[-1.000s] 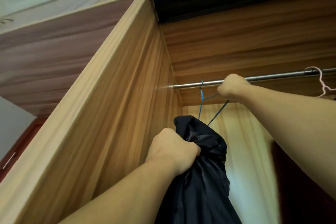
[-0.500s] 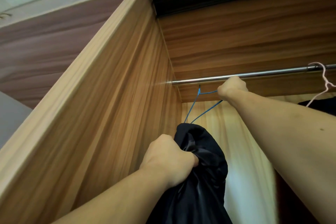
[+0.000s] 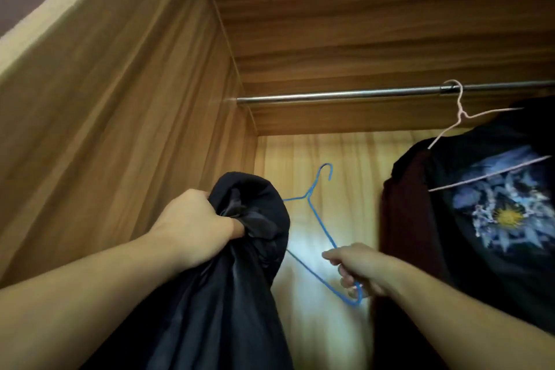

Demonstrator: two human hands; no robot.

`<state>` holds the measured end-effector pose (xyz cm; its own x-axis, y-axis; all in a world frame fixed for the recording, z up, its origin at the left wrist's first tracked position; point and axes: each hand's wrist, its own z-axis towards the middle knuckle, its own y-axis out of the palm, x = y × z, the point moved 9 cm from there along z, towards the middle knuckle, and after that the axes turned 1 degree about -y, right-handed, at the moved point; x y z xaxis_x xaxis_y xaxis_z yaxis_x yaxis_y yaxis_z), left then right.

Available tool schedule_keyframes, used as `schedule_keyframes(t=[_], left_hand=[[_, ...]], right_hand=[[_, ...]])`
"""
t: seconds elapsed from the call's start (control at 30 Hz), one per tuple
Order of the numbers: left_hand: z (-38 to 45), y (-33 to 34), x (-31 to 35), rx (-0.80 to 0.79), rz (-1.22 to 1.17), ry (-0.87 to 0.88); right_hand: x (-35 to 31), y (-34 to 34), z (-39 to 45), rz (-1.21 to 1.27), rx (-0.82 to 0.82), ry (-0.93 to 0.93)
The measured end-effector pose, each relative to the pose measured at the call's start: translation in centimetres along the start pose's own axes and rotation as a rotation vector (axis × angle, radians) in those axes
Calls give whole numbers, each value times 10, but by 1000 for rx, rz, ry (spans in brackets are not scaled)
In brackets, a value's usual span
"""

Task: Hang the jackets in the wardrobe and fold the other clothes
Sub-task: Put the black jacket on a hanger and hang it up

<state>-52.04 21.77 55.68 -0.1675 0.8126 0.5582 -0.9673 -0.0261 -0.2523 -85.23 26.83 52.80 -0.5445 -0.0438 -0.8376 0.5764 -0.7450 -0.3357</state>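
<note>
Your left hand (image 3: 192,227), lower left of centre, is fisted tight on a bunched black jacket (image 3: 240,264); the rest of it hangs down out the bottom of frame. Your right hand (image 3: 357,269), lower right of centre, has its fingers curled round the lower corner of a blue wire hanger (image 3: 318,228), w/ the hook pointing up, well below the rail (image 3: 360,94) and touching nothing. The hanger's left shoulder disappears behind the jacket bundle, so can't tell if it's inside the fabric or just beside it.

Risks from here, as I judge them:
- Jacket's wadded up in one fist. You've got no free hand to find the collar or a sleeve opening, so threading the hanger in could snag the lining or miss the shoulders altogether.
- You're holding the hanger by one corner only. Thin wire will twist or swing in that grip, and the hook could catch on the cloth.
- Slick-looking fabric; a loose seat on wire shoulders and it'll prob slide off.
- At right of frame a printed dark garment (image 3: 495,219) already hangs on a pale hanger (image 3: 459,117). Lifting the loaded hanger to the rail near it could knock it or tangle the hooks. The rail's left stretch looks bare, so aim there.
</note>
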Motion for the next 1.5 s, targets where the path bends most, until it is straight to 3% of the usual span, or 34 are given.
schedule_keyframes(t=[0.13, 0.33, 0.57, 0.67, 0.87, 1.0, 1.13, 1.33, 1.5], left_hand=[[-17, 16, -16, 8, 5, -54], [-68, 74, -44, -135, 55, -120], [-131, 83, -50, -271, -102, -178], [-154, 68, -43, -321, -132, -180], [-224, 30, -29, -518, -306, -137], [-283, 18, -24, -686, -381, -92], [-328, 5, -22, -790, -420, -139], [-418, -13, -6, -883, -472, -101], [-537, -11, -19, -1038, -302, -255]], right_hand=[[69, 9, -35, 92, 88, -50], [109, 60, -105, 189, -228, 105], [147, 71, -189, 222, -183, 225], [144, 79, -226, 219, -187, 220], [98, 103, -324, 444, -249, 165], [84, 123, -395, 580, -148, 245], [73, 121, -451, 552, 13, 313], [65, 33, -526, 689, 293, 309], [73, -45, -616, 572, 261, 268]])
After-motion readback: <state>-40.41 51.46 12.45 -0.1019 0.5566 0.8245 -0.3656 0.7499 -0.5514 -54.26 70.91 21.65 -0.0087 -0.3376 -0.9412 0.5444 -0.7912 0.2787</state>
